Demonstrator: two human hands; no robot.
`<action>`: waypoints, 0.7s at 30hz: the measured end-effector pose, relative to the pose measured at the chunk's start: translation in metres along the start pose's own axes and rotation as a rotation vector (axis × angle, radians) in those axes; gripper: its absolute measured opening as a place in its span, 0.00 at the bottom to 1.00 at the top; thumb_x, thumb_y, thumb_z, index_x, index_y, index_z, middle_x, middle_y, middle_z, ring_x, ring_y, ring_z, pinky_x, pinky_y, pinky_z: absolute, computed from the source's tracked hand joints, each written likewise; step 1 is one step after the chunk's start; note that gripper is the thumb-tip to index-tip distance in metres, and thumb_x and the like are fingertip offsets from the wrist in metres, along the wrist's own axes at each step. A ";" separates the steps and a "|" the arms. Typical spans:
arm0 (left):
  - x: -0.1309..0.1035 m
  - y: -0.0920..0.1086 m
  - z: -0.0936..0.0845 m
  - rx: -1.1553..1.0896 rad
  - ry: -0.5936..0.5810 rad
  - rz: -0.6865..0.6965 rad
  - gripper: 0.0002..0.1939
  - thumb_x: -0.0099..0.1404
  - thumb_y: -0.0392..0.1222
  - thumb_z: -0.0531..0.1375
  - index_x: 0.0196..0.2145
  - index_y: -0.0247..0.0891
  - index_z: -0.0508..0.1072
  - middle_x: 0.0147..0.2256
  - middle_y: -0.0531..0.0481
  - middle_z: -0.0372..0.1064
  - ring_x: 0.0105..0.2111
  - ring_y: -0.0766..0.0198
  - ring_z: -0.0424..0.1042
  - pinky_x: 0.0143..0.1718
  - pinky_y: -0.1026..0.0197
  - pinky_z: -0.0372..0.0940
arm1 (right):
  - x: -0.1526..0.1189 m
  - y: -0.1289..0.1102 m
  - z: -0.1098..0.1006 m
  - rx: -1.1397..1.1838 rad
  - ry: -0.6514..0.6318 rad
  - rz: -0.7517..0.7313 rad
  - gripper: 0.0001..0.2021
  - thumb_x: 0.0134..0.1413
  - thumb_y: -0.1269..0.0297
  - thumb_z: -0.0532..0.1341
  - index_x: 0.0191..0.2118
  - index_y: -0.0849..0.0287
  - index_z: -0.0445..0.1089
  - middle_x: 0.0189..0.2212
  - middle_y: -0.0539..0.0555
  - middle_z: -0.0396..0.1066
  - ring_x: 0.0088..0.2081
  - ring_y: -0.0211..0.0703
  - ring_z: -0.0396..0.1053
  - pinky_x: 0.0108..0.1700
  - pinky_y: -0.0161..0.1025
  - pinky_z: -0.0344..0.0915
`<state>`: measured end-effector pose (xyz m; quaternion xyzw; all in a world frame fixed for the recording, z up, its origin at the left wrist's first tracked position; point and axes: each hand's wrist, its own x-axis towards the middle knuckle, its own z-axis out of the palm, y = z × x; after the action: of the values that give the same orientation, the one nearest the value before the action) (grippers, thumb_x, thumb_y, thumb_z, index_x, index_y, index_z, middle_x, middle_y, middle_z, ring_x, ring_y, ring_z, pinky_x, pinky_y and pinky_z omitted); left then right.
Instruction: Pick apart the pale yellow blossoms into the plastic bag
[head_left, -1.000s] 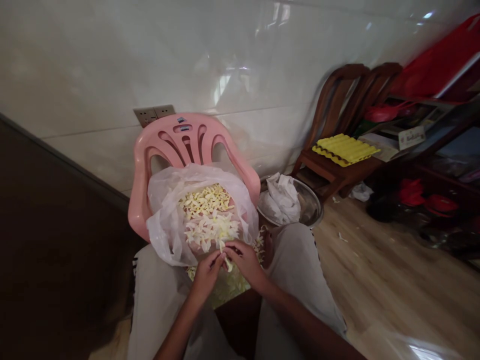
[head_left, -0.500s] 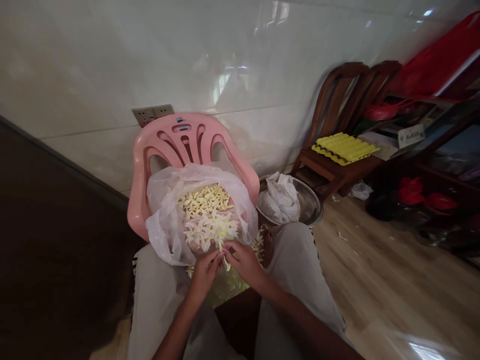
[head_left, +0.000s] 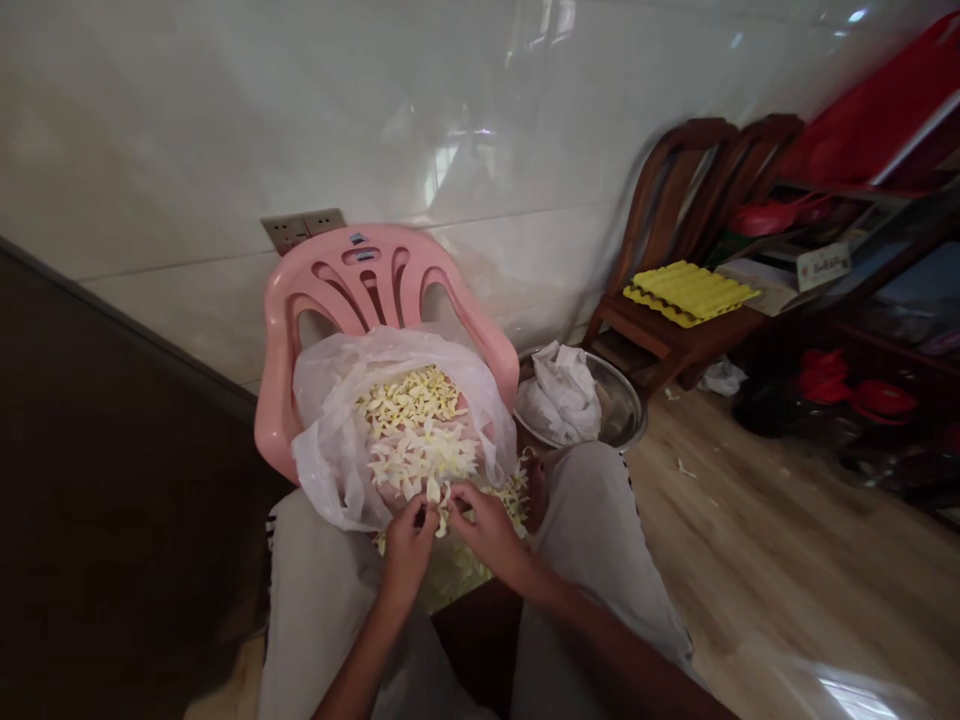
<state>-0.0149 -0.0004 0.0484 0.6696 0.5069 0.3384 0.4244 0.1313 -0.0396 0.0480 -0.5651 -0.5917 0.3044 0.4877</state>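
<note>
Over the lap, my left hand (head_left: 410, 535) and my right hand (head_left: 484, 528) are close together, fingertips pinched. A pale cream flower (head_left: 434, 492) is between them, its base at my left fingertips. My right fingertips close on a pale petal-like piece beside it. Just beyond lies an opened translucent plastic bag (head_left: 330, 455) spread on the seat of a pink plastic chair (head_left: 275, 400). On the bag rest a heap of yellowish flower pieces (head_left: 411, 398) and a nearer heap of whiter flowers (head_left: 420, 455). More pale pieces (head_left: 514, 497) lie below, between the knees.
Right of the chair, a metal basin (head_left: 626, 405) holds a crumpled white bag (head_left: 562, 395). A yellow egg tray (head_left: 690, 292) rests on a wooden chair (head_left: 660, 345). A dark panel (head_left: 112, 480) stands at the left, and the tiled wall (head_left: 450, 110) is behind.
My hands have moved slightly apart, the left one a little to the left. The flower between them now stands more upright at my left fingertips.
</note>
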 end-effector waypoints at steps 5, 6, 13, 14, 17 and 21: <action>0.004 -0.003 -0.001 -0.065 0.015 -0.039 0.14 0.63 0.52 0.56 0.32 0.39 0.72 0.23 0.56 0.65 0.25 0.63 0.65 0.28 0.65 0.60 | 0.002 0.001 -0.002 0.015 0.055 -0.009 0.08 0.62 0.64 0.56 0.43 0.56 0.71 0.38 0.53 0.76 0.37 0.41 0.74 0.40 0.36 0.68; 0.004 -0.003 -0.001 -0.084 0.010 -0.034 0.14 0.63 0.52 0.56 0.31 0.39 0.71 0.23 0.57 0.64 0.25 0.64 0.64 0.28 0.66 0.59 | 0.002 0.002 -0.002 0.011 0.058 -0.017 0.07 0.62 0.64 0.57 0.42 0.56 0.71 0.38 0.53 0.76 0.38 0.41 0.73 0.41 0.36 0.67; 0.001 0.006 0.002 -0.159 -0.056 0.040 0.12 0.63 0.51 0.59 0.27 0.40 0.68 0.21 0.58 0.61 0.23 0.66 0.64 0.27 0.67 0.60 | 0.004 0.000 -0.004 0.135 0.039 0.022 0.06 0.58 0.64 0.60 0.40 0.56 0.72 0.36 0.51 0.74 0.37 0.41 0.71 0.39 0.35 0.66; 0.001 0.006 0.002 -0.161 -0.059 0.047 0.12 0.63 0.50 0.59 0.28 0.40 0.68 0.22 0.58 0.62 0.24 0.66 0.64 0.27 0.67 0.60 | 0.004 -0.001 -0.004 0.157 0.033 0.044 0.05 0.58 0.63 0.60 0.39 0.56 0.72 0.35 0.51 0.74 0.37 0.41 0.71 0.39 0.35 0.66; 0.002 0.006 0.000 -0.148 -0.052 0.088 0.12 0.63 0.50 0.59 0.29 0.39 0.70 0.24 0.57 0.63 0.25 0.66 0.65 0.29 0.66 0.61 | 0.007 -0.002 -0.004 0.239 0.030 0.112 0.05 0.57 0.61 0.61 0.36 0.56 0.72 0.33 0.50 0.73 0.36 0.41 0.69 0.38 0.35 0.64; 0.003 0.009 -0.002 -0.154 -0.075 0.134 0.14 0.64 0.51 0.59 0.27 0.39 0.71 0.28 0.54 0.64 0.28 0.66 0.66 0.30 0.66 0.62 | 0.012 -0.002 -0.006 0.356 0.041 0.171 0.05 0.53 0.61 0.64 0.32 0.57 0.70 0.31 0.49 0.70 0.34 0.40 0.67 0.38 0.35 0.62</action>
<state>-0.0122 0.0017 0.0569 0.6798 0.4171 0.3786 0.4696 0.1371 -0.0296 0.0544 -0.5244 -0.4684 0.4329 0.5641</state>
